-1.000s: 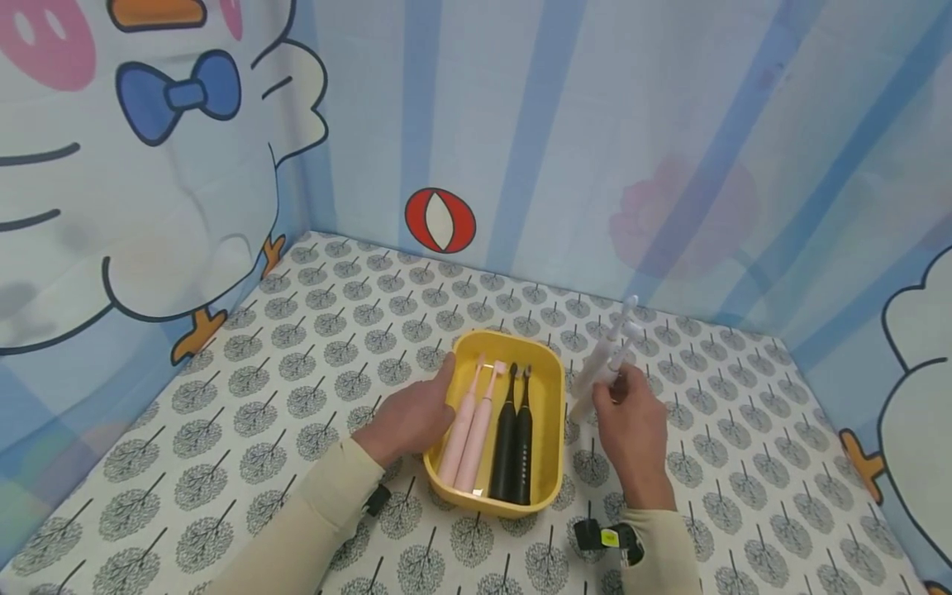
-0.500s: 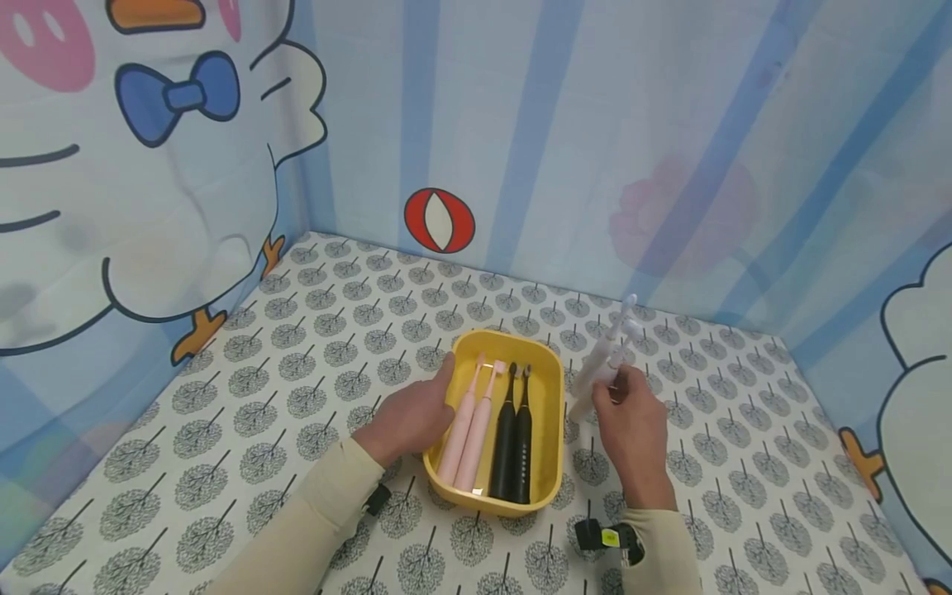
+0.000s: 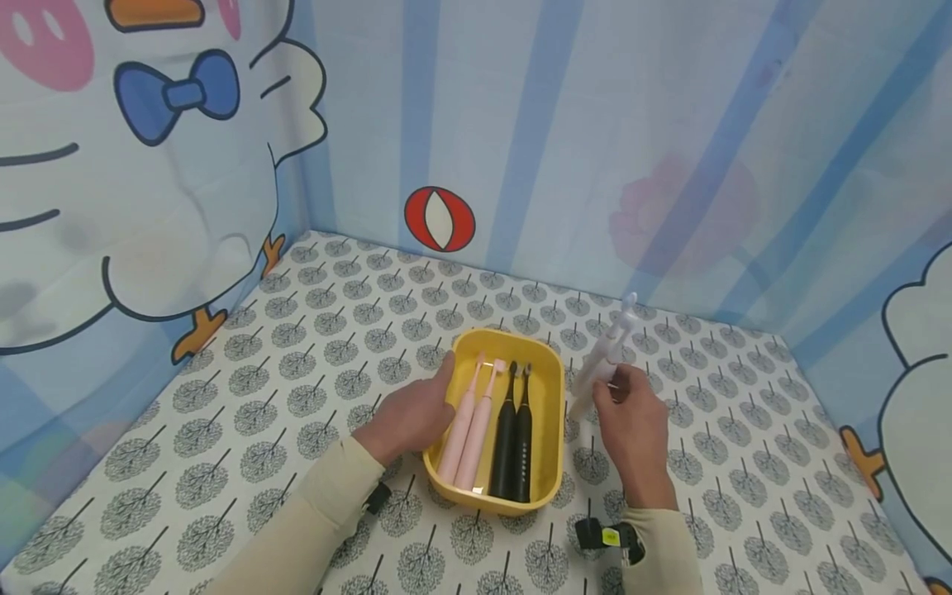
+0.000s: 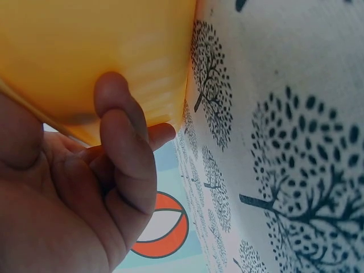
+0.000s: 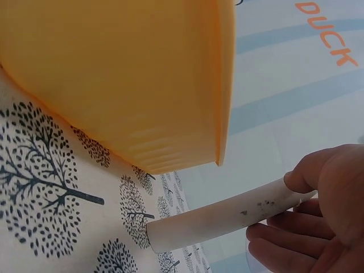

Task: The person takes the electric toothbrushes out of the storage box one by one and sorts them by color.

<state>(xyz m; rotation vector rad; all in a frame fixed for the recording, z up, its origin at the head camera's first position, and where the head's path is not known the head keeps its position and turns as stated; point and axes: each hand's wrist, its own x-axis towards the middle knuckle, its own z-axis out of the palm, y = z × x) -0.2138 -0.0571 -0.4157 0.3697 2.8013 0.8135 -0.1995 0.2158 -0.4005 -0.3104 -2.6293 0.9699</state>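
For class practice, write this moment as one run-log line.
left hand: grips bin; right hand: pinches white brush; in bin: pink brushes, black brushes

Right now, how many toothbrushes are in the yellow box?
4. Across the box in the head view, from left to right: first pink brush, second pink brush, first black brush, second black brush. None in there looks hidden.
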